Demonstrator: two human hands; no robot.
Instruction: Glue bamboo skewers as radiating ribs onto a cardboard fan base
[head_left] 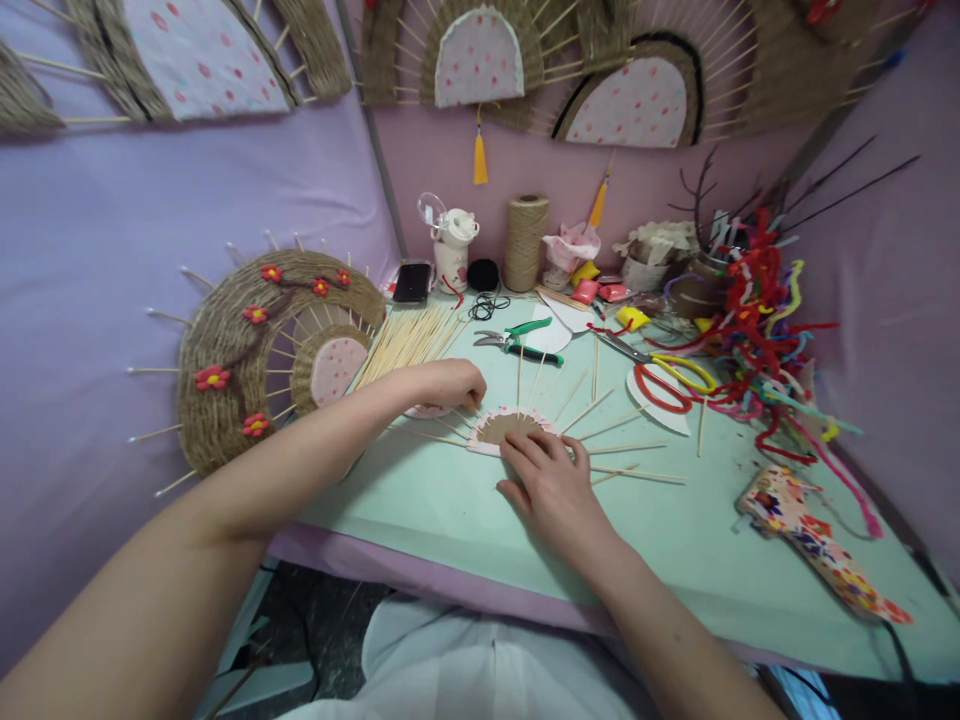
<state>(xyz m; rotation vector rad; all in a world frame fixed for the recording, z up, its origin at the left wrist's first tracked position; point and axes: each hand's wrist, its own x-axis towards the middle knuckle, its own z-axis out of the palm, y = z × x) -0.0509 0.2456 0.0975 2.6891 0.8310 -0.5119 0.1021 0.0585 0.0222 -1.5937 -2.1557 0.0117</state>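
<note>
A half-round cardboard piece with a pink-spotted white cloth edge lies on the table, thin wooden sticks fanning out from it. My right hand rests on its lower right part, fingers spread and pressing it flat. At its upper left edge, my left hand is closed with fingertips pointing down among the sticks there. What those fingertips pinch is hidden. Under my left wrist, a second spotted piece shows in part. Beside the left forearm lies a pile of loose sticks.
Green-handled pruning shears and scissors with red and yellow handles lie beyond the hands. A patterned glue gun is at right, near colourful pipe cleaners. A twine spool and a white bottle stand behind. A twine-wrapped fan leans at left.
</note>
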